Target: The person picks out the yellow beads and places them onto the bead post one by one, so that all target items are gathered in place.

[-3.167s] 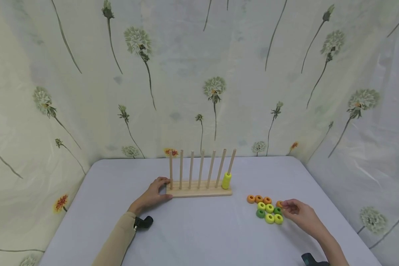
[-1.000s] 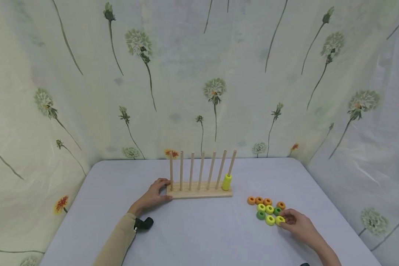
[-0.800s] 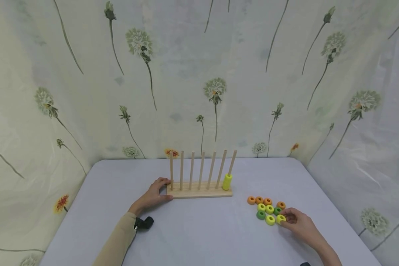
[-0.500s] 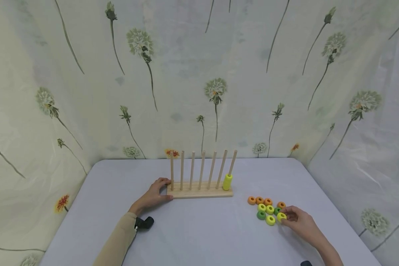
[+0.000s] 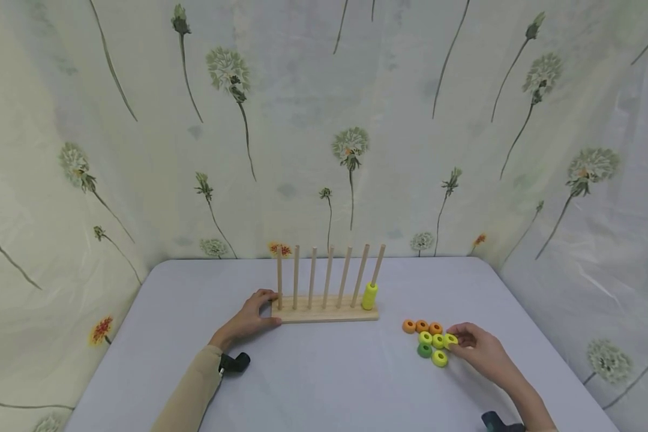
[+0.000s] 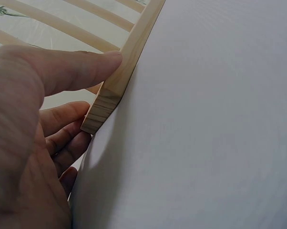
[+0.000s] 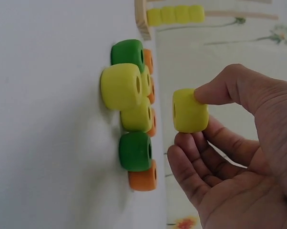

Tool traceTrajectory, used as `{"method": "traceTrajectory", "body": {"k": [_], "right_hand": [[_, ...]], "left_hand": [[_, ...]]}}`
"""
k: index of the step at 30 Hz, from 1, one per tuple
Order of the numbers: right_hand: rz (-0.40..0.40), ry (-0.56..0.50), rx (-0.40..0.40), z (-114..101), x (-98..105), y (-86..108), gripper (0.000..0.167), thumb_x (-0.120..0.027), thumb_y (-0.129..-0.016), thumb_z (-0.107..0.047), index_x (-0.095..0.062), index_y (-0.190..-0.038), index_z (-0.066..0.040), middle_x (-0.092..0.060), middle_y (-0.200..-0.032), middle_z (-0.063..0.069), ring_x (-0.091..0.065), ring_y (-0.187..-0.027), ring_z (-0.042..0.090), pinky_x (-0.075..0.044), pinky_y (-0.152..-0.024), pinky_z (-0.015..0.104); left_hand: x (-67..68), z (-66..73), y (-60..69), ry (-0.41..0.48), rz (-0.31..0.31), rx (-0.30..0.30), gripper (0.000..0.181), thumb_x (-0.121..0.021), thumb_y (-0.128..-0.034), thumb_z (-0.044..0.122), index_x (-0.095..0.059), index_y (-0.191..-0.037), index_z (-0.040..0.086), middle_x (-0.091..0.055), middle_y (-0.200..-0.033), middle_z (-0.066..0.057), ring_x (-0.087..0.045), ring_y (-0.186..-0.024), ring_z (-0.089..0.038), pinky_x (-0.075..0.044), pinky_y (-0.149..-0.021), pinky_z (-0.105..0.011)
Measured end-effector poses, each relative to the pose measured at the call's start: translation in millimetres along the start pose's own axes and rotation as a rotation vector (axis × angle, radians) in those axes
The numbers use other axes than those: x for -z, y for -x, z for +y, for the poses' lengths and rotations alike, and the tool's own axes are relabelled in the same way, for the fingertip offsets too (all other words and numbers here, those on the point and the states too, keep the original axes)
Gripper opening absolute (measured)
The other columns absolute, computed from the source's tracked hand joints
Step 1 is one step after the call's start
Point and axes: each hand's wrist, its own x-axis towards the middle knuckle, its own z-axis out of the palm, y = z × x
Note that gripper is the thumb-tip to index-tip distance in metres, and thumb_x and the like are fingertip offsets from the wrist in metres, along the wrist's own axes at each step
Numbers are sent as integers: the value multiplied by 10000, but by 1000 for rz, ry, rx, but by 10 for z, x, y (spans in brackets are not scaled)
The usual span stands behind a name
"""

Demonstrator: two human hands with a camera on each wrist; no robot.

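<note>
My L hand [image 5: 246, 320] grips the rack [image 5: 326, 315] at one end, prob. for stability; R hand [image 5: 483, 354] pinches yel. bead [image 7: 189, 114] by its sides, leaving hole clear.

One table [image 5: 324, 378] carries one wooden rack [image 5: 324, 315] with seven pegs [image 5: 311, 276] and four stacked yellow beads [image 5: 369, 297], and off the rack there are four orange beads [image 5: 422, 330], two green beads [image 7: 134, 151] and four loose yellow beads [image 7: 135, 115].

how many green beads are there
2: one green barrel-shaped bead beside a yellow barrel-shaped bead, and another green bead beside an orange barrel-shaped bead, the second shown only in the right wrist view. Others may be hidden.
</note>
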Motion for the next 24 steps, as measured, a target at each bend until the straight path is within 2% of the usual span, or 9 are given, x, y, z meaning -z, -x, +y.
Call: {"method": "traceTrajectory", "body": {"k": [6,13,18,24], "right_hand": [[27,11,95,-145,37,-75,351,-707,-849,-171,-593,-1147,-27,-645,-1074,105,-606,-905,174,-514,-682,224],[31,-12,146,-360,111,-215,358,-706,-868,-198,-591,-1170,-45,-644,-1097,91,-612,-956,199,-517,-726,223],[57,-11,199,-499,171,-334,347,-694,-880,-197,-591,-1169,-35,-644,-1087,109,-613,-937,202,-519,-735,236],[71,-22,252,-654,264,-482,333,-686,-891,-198,-593,-1165,-35,-645,-1091,114,-608,-931,195,-512,-733,197]], "left_hand": [[-5,-10,0,-6,9,-9,651,-760,-815,306,-516,-1358,42,-452,-1389,-144,-370,-1348,-365,-271,-1116,-569],[-4,4,11,1,6,2,651,-761,-815,296,-512,-1360,40,-443,-1402,-147,-349,-1363,-368,-257,-1128,-564],[1,26,15,-2,0,6,657,-764,-813,288,-508,-1366,42,-436,-1409,-151,-343,-1366,-374,-252,-1128,-568],[2,28,12,2,4,3,659,-767,-812,293,-511,-1363,38,-441,-1404,-154,-347,-1364,-378,-256,-1124,-573]]}}
